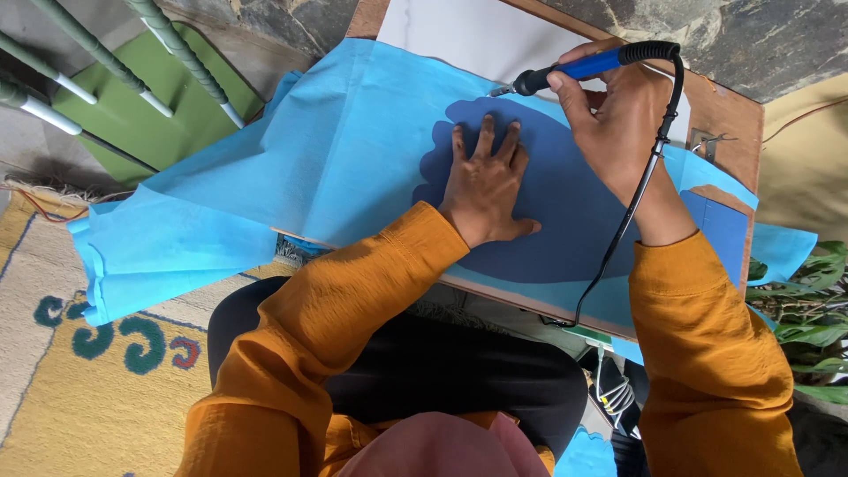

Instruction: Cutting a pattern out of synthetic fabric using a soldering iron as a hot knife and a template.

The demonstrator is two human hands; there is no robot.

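Note:
A light blue fabric sheet [327,159] is spread over a wooden board [720,106] on my lap. On it lies a darker blue scalloped template [565,212]. My left hand [484,181] presses flat on the template, fingers spread. My right hand [618,115] grips a soldering iron with a blue and black handle [587,64]. Its metal tip touches the fabric at the template's upper edge, just above my left fingertips. A black cord [632,212] runs from the handle down past my right wrist.
A white sheet [459,31] lies under the fabric at the board's far end. A green chair with metal legs [132,88] stands at the upper left. A yellow patterned rug [88,380] covers the floor at left. Green plant leaves [808,300] are at right.

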